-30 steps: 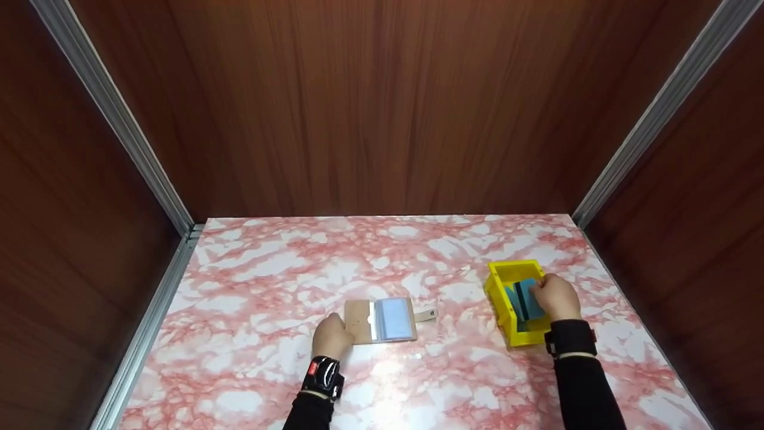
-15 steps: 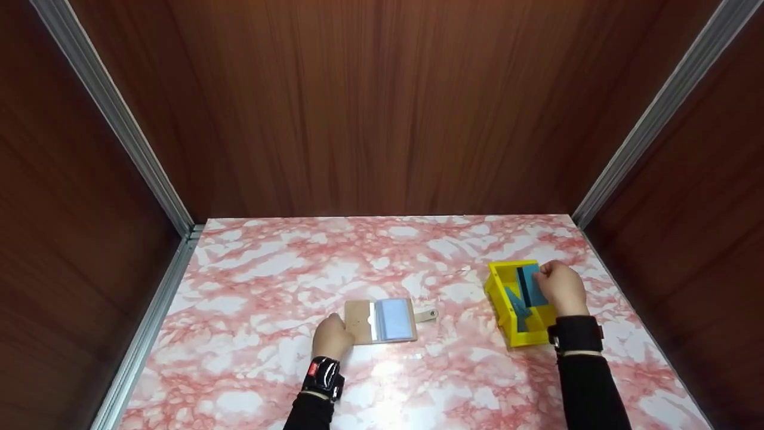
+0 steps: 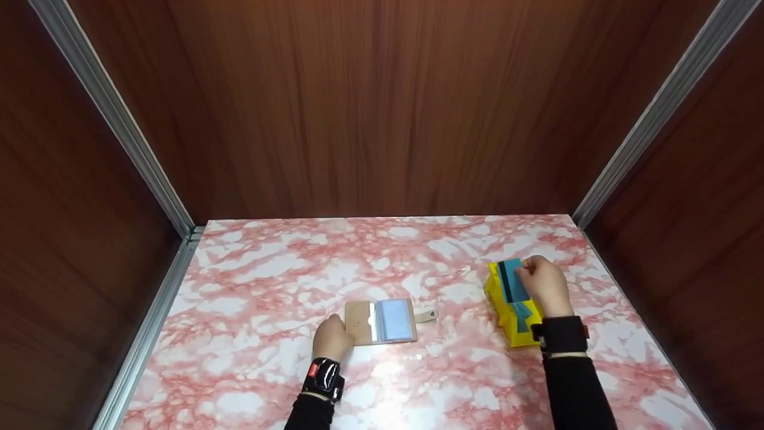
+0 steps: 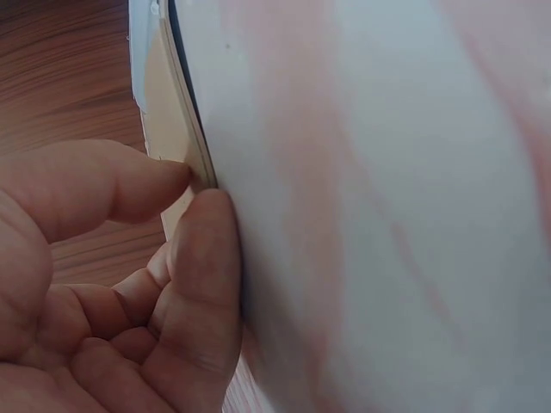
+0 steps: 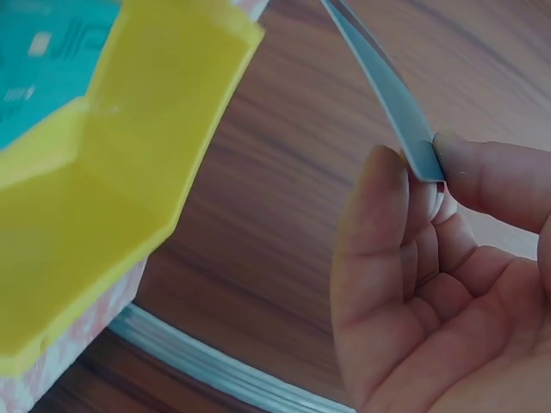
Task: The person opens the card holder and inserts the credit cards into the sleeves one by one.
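A card (image 3: 513,283), just lifted above the bin (image 5: 155,129), is pinched by the right hand (image 3: 544,286), fingers nearly meeting; it appears separated from the remaining cards (image 5: 39,73) below them. The unfolded wallet (image 3: 394,321) is pinched by the left hand (image 3: 332,338), just right of its closed fingers.

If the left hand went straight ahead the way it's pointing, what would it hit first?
Besides the open wallet it pinches, the left hand would probably meet the wooden back panel first. The way across the marbled tabletop looks free, though depth and exact heading are hard to judge.
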Demonstrator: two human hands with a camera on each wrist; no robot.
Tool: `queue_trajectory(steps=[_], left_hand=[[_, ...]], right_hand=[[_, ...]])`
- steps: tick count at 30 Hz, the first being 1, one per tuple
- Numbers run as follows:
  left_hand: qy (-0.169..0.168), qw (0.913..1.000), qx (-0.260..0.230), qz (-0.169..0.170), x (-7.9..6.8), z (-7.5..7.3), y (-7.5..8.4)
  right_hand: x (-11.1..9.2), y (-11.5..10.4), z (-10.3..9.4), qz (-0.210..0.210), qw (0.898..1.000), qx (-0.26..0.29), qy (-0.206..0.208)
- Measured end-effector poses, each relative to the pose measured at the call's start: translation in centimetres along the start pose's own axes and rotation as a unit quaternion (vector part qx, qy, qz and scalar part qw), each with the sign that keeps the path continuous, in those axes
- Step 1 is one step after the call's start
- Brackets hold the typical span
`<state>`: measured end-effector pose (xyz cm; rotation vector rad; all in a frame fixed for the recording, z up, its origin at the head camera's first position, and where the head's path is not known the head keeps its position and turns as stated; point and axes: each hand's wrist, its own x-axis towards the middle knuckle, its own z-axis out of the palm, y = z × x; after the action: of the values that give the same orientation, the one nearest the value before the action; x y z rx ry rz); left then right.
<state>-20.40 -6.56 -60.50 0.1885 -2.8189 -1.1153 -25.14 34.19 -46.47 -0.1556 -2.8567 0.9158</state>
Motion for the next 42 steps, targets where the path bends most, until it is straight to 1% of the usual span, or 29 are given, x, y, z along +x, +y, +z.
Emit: queue_trajectory(steps=[5, 11, 16, 20, 26, 31, 34, 36, 39, 42], left_hand=[[0.0, 1.0, -0.002, 0.0, 0.0, 0.1, -0.2], [-0.002, 1.0, -0.004, -0.001, 0.0, 0.0, -0.1], [-0.004, 1.0, -0.007, -0.004, 0.0, -0.1, -0.1], [-0.003, 1.0, -0.005, -0.004, 0.0, -0.1, -0.1], [0.001, 1.0, -0.01, 0.001, 0.0, -0.2, 0.0], [0.004, 0.9999, -0.009, 0.008, -0.1, -0.2, 0.2], [0.003, 0.9999, -0.003, 0.012, -0.2, -0.3, 0.5], [0.005, 0.9999, 0.005, 0.013, -0.2, -0.3, 0.7], [0.013, 0.9998, 0.01, 0.008, -0.2, -0.3, 1.1], [0.031, 0.9994, 0.006, 0.014, -0.1, -0.3, 1.4]], right_hand=[[-0.1, -0.8, 1.4, -0.023, 1.0, 0.019, -0.005], [-0.1, -1.7, 3.0, -0.012, 0.999, 0.037, -0.028], [-0.4, -2.2, 4.4, -0.008, 0.998, 0.058, -0.032], [-0.6, -2.5, 5.5, -0.012, 0.997, 0.068, -0.027], [-1.0, -3.2, 6.8, -0.011, 0.995, 0.087, -0.044], [-1.5, -3.7, 8.0, -0.038, 0.995, 0.087, -0.036], [-1.8, -3.8, 8.7, -0.057, 0.994, 0.087, -0.024], [-2.0, -3.9, 9.3, -0.064, 0.993, 0.092, -0.023], [-2.2, -4.1, 10.1, -0.071, 0.992, 0.104, -0.026], [-2.5, -4.4, 10.7, -0.075, 0.99, 0.113, -0.031]])
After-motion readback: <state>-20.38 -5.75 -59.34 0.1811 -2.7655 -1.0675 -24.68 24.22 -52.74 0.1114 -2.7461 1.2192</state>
